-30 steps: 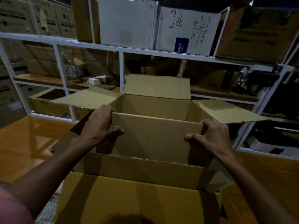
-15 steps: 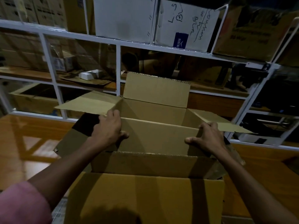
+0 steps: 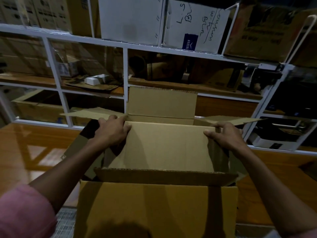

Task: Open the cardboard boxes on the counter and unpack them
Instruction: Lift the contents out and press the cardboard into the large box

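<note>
A large brown cardboard box (image 3: 157, 208) stands right in front of me with its top open. A smaller open cardboard box (image 3: 164, 145) sits partly inside it, its far flap (image 3: 162, 102) upright and its side flaps spread outward. My left hand (image 3: 111, 133) grips the left end of the smaller box's near wall, fingers over the top edge. My right hand (image 3: 224, 136) grips the right end of the same wall. What lies inside the boxes is hidden.
The boxes stand on an orange wooden counter (image 3: 34, 152). Behind it runs a white metal rack (image 3: 125, 48) stacked with cardboard boxes, a white carton with handwriting (image 3: 195, 23) and a small white box (image 3: 96, 79). A white device (image 3: 274, 140) sits low right.
Both hands kept their grip on the smaller box's near wall and it has sunk lower, its side flaps now nearly level. My view has moved closer and tilted.
</note>
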`<control>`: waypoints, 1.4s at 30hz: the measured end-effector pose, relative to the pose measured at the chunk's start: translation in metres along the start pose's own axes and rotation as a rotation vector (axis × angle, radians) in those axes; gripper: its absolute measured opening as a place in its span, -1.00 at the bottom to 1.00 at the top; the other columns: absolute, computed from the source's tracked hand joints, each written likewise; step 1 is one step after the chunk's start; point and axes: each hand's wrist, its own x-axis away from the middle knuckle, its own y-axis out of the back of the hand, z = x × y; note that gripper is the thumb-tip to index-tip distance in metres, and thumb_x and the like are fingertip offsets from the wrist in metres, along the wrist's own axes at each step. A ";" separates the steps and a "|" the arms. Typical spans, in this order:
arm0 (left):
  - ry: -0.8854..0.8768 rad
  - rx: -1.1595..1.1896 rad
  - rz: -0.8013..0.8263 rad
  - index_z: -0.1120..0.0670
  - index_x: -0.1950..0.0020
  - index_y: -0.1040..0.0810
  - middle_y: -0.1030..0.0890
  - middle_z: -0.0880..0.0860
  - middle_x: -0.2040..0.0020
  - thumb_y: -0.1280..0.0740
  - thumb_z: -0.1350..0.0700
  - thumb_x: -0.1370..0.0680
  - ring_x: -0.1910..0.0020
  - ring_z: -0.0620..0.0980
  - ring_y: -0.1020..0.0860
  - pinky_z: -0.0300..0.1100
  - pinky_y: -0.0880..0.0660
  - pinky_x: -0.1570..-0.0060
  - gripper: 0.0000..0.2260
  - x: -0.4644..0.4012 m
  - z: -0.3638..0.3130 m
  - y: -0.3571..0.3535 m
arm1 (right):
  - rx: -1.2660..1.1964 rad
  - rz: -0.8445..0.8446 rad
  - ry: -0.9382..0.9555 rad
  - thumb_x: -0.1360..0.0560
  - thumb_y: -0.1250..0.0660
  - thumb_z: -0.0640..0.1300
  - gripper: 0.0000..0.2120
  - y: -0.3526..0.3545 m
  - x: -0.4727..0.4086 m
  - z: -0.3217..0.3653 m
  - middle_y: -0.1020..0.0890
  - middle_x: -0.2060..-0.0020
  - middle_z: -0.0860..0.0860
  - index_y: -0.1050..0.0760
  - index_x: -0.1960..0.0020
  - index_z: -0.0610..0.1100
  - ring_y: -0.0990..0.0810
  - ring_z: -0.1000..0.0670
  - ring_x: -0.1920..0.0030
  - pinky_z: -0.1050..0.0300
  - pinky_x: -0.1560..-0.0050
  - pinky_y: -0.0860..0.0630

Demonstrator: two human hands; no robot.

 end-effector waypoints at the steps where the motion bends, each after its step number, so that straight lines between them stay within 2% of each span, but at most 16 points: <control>1: 0.012 -0.007 0.007 -0.06 -0.43 -0.42 -0.44 0.16 -0.40 -0.05 -0.25 -0.63 -0.42 0.29 -0.31 0.26 -0.32 -0.28 -0.53 -0.001 0.003 -0.004 | -0.016 0.006 -0.011 -0.54 -0.41 0.14 -0.62 -0.002 0.001 -0.001 -0.52 -0.20 -0.08 -0.60 -0.27 -0.03 -0.30 -0.30 -0.37 -0.29 -0.30 -0.37; 4: 0.053 -0.003 0.028 -0.10 -0.09 -0.50 -0.57 0.13 -0.15 0.04 -0.29 -0.56 -0.22 0.23 -0.45 0.13 -0.37 -0.11 -0.56 -0.009 0.009 -0.013 | -0.075 -0.012 0.018 -0.55 -0.39 0.11 -0.81 -0.007 -0.004 -0.007 -0.54 -0.07 0.08 -0.66 -0.12 0.10 -0.44 -0.21 -0.30 -0.36 -0.31 -0.39; 6: 0.073 0.011 0.054 -0.10 0.04 -0.53 -0.61 0.08 0.00 -0.01 -0.26 -0.60 -0.05 0.13 -0.52 0.04 -0.44 -0.02 -0.62 -0.010 0.007 -0.012 | -0.103 -0.008 0.016 -0.57 -0.38 0.03 -0.89 -0.010 -0.008 -0.006 -0.60 -0.02 0.08 -0.67 -0.04 0.10 -0.51 -0.11 -0.21 -0.29 -0.33 -0.41; 8: 0.068 -0.030 0.105 -0.05 -0.01 -0.57 -0.60 0.03 0.09 -0.09 -0.21 -0.65 0.09 0.03 -0.55 -0.05 -0.49 0.12 -0.65 -0.005 0.002 -0.012 | -0.087 0.091 -0.025 -0.59 -0.36 -0.05 -0.86 -0.013 -0.009 -0.006 -0.66 0.02 0.03 -0.69 -0.03 -0.02 -0.57 -0.04 -0.08 -0.21 -0.31 -0.45; 10: 0.093 -0.096 0.157 0.01 -0.02 -0.55 -0.56 0.03 0.13 -0.12 -0.18 -0.67 0.15 0.00 -0.54 -0.09 -0.47 0.20 -0.66 0.002 -0.003 -0.019 | 0.010 0.178 -0.044 -0.60 -0.35 -0.04 -0.80 -0.023 -0.006 -0.013 -0.69 0.15 -0.01 -0.70 0.07 -0.10 -0.61 -0.02 0.06 -0.21 -0.30 -0.45; 13: 0.086 -0.255 0.155 0.02 -0.07 -0.54 -0.52 0.02 0.15 -0.07 -0.19 -0.68 0.18 -0.01 -0.52 -0.11 -0.43 0.25 -0.63 0.014 -0.011 -0.023 | 0.129 0.176 -0.036 -0.62 -0.31 0.03 -0.67 -0.032 -0.003 -0.023 -0.68 0.25 -0.10 -0.67 0.19 -0.13 -0.64 -0.09 0.15 -0.17 -0.11 -0.58; 15: 0.064 -0.352 0.195 0.03 -0.14 -0.55 -0.51 0.01 0.14 -0.09 -0.17 -0.69 0.13 -0.01 -0.54 -0.08 -0.48 0.18 -0.64 0.015 -0.018 -0.015 | 0.229 0.227 -0.007 -0.63 -0.27 0.07 -0.64 -0.030 -0.004 -0.021 -0.68 0.23 -0.09 -0.66 0.17 -0.12 -0.65 -0.08 0.17 -0.10 -0.02 -0.62; 19: 0.048 -0.413 0.270 0.06 -0.28 -0.52 -0.48 0.04 0.03 -0.12 -0.15 -0.69 0.02 0.03 -0.51 -0.06 -0.47 0.07 -0.64 0.015 -0.024 -0.001 | 0.410 0.338 0.039 -0.63 -0.22 0.16 -0.60 -0.023 -0.007 -0.015 -0.66 0.18 -0.07 -0.64 0.10 -0.11 -0.63 -0.07 0.15 -0.11 -0.03 -0.62; 22: 0.048 -0.479 0.241 0.05 -0.25 -0.51 -0.46 0.02 0.13 -0.15 -0.15 -0.68 0.06 0.01 -0.53 -0.08 -0.53 0.05 -0.66 0.019 -0.024 -0.005 | 0.472 0.367 0.048 -0.64 -0.20 0.17 -0.63 -0.026 -0.007 -0.014 -0.63 0.17 -0.05 -0.60 0.09 -0.08 -0.62 -0.05 0.14 -0.12 -0.05 -0.62; 25: 0.014 -0.538 0.200 0.04 -0.22 -0.50 -0.53 0.06 -0.03 -0.18 -0.14 -0.67 -0.12 0.09 -0.52 0.04 -0.48 -0.12 -0.69 0.020 -0.027 -0.006 | 0.529 0.351 0.098 -0.61 -0.21 0.17 -0.68 -0.030 -0.009 -0.010 -0.61 0.14 -0.02 -0.58 0.03 -0.03 -0.61 -0.05 0.10 -0.16 -0.09 -0.60; 27: -0.027 -0.490 0.178 0.03 -0.17 -0.52 -0.52 0.07 -0.02 -0.18 -0.14 -0.66 -0.15 0.09 -0.52 0.11 -0.47 -0.21 -0.72 0.018 -0.030 -0.006 | 0.535 0.315 0.163 -0.61 -0.22 0.14 -0.73 -0.031 -0.009 -0.005 -0.61 0.17 0.00 -0.58 0.04 -0.02 -0.61 -0.04 0.12 -0.14 -0.06 -0.61; 30: -0.094 -0.336 0.135 0.02 -0.12 -0.58 -0.57 0.01 0.13 -0.20 -0.12 -0.65 0.11 -0.02 -0.58 0.03 -0.60 -0.05 -0.72 0.012 -0.032 -0.007 | 0.443 0.332 0.253 -0.66 -0.22 0.02 -0.72 -0.033 -0.009 0.011 -0.62 0.24 0.01 -0.58 0.13 -0.03 -0.62 0.00 0.19 -0.07 0.02 -0.62; 32: -0.131 -0.250 0.120 0.04 -0.09 -0.60 -0.61 0.01 0.16 -0.22 -0.10 -0.65 0.18 -0.04 -0.60 -0.01 -0.63 0.04 -0.73 0.009 -0.034 -0.004 | 0.418 0.338 0.316 -0.66 -0.22 -0.01 -0.70 -0.037 -0.010 0.022 -0.62 0.26 0.00 -0.60 0.15 -0.07 -0.62 -0.01 0.20 -0.02 0.07 -0.61; 35: -0.196 -0.158 0.089 0.07 -0.14 -0.61 -0.64 0.03 0.09 -0.24 -0.09 -0.65 0.15 -0.04 -0.62 -0.03 -0.64 0.05 -0.72 0.004 -0.038 0.001 | 0.369 0.338 0.372 -0.65 -0.25 -0.01 -0.75 -0.044 -0.015 0.038 -0.63 0.23 0.01 -0.63 0.08 -0.08 -0.63 0.00 0.18 0.02 0.10 -0.60; 39: -0.291 -0.082 0.101 0.10 -0.28 -0.57 -0.65 0.09 -0.16 -0.27 -0.04 -0.65 -0.06 0.00 -0.62 -0.03 -0.60 -0.07 -0.70 -0.003 -0.043 0.005 | 0.315 0.309 0.425 -0.64 -0.28 -0.02 -0.76 -0.049 -0.022 0.056 -0.70 0.07 -0.04 -0.67 -0.09 -0.13 -0.66 -0.01 0.09 -0.01 0.02 -0.64; 42: -0.340 -0.093 0.091 0.07 -0.29 -0.57 -0.64 0.09 -0.19 -0.29 -0.04 -0.64 -0.08 0.00 -0.61 -0.09 -0.57 -0.02 -0.70 -0.015 -0.046 0.003 | 0.315 0.286 0.436 -0.64 -0.30 -0.08 -0.78 -0.052 -0.031 0.059 -0.70 -0.02 -0.07 -0.65 -0.15 -0.16 -0.63 0.03 0.05 0.09 0.00 -0.59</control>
